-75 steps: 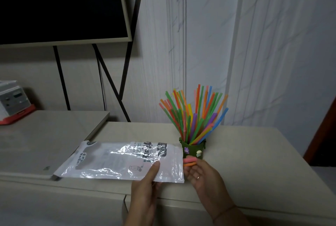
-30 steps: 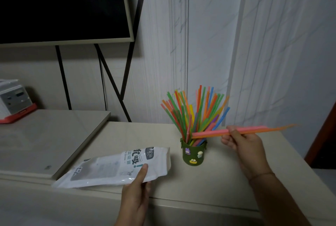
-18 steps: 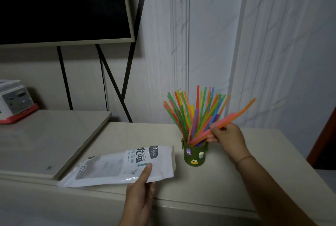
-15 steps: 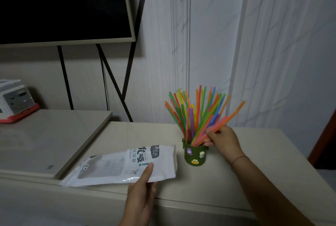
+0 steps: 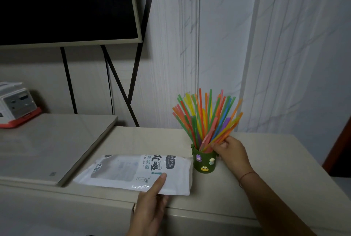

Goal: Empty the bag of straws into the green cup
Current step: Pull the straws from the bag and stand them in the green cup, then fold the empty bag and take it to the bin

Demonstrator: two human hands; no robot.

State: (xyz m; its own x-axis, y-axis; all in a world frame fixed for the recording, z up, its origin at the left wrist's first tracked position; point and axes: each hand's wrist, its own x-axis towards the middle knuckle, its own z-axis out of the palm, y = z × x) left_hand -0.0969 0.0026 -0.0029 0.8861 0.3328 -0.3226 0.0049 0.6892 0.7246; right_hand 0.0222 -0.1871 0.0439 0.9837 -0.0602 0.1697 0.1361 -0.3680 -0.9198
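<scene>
A small green cup [image 5: 204, 163] with cartoon stickers stands on the beige counter, packed with many coloured straws [image 5: 205, 116] that fan upward. My right hand [image 5: 230, 153] is at the cup's right rim, its fingers curled round a few straws low down, with their lower ends inside the cup. The flat clear-and-white straw bag [image 5: 133, 171] lies on the counter left of the cup, its right end touching the cup. My left hand [image 5: 152, 203] pinches the bag's near edge, thumb on top.
The counter [image 5: 266, 159] extends right of the cup to an edge at the far right. A raised beige slab [image 5: 47, 144] lies to the left, with a white and red device [image 5: 17, 104] at its back. A dark screen on black legs [image 5: 66, 3] stands behind.
My right hand carried the pink and orange straws from the bag's mouth to the cup and lowered them in. The bag has been laid flat beside the cup.
</scene>
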